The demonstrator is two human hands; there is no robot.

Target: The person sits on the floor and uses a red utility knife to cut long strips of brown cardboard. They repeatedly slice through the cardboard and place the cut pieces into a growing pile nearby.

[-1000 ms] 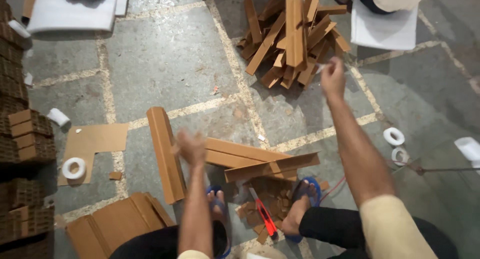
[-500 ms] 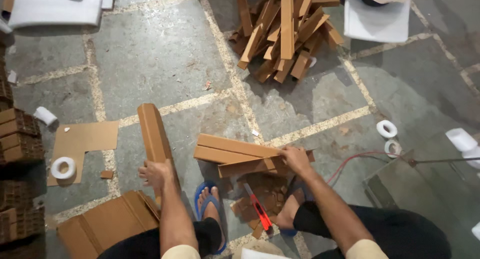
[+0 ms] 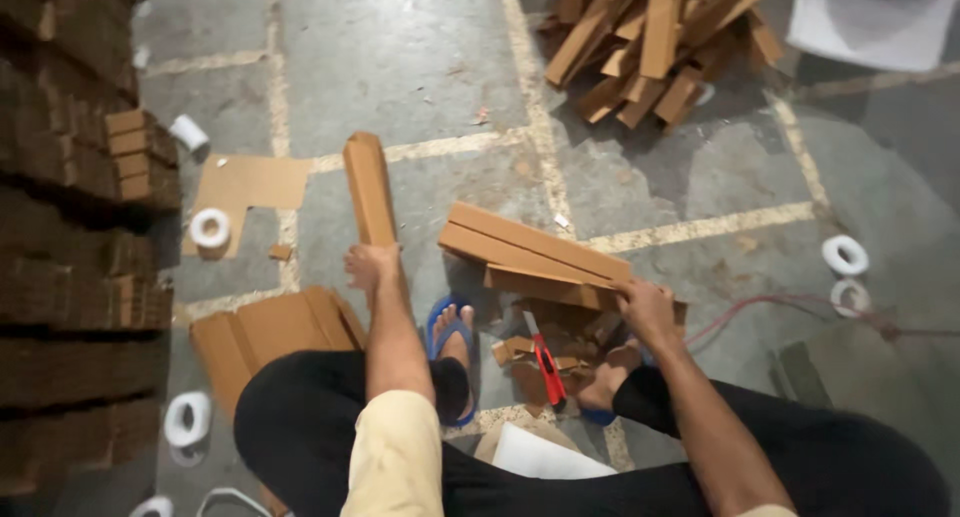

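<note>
My left hand (image 3: 371, 265) grips the near end of a long folded cardboard piece (image 3: 368, 184) that lies on the stone floor and points away from me. My right hand (image 3: 643, 307) rests on the right end of a small stack of flat cardboard strips (image 3: 530, 249) in front of my feet. A red utility knife (image 3: 545, 363) lies on cardboard scraps between my feet, which wear blue sandals (image 3: 450, 327).
A heap of folded cardboard pieces (image 3: 655, 42) lies far ahead. Stacked cardboard (image 3: 70, 227) lines the left. Flat cardboard sheets (image 3: 268, 329) sit by my left knee. White tape rolls (image 3: 209, 227) lie left and right (image 3: 845, 254). A red cable (image 3: 780, 307) runs at right.
My right hand came back from the far heap to the strip stack. My left hand moved left onto the long folded piece. The view shifted right and closer.
</note>
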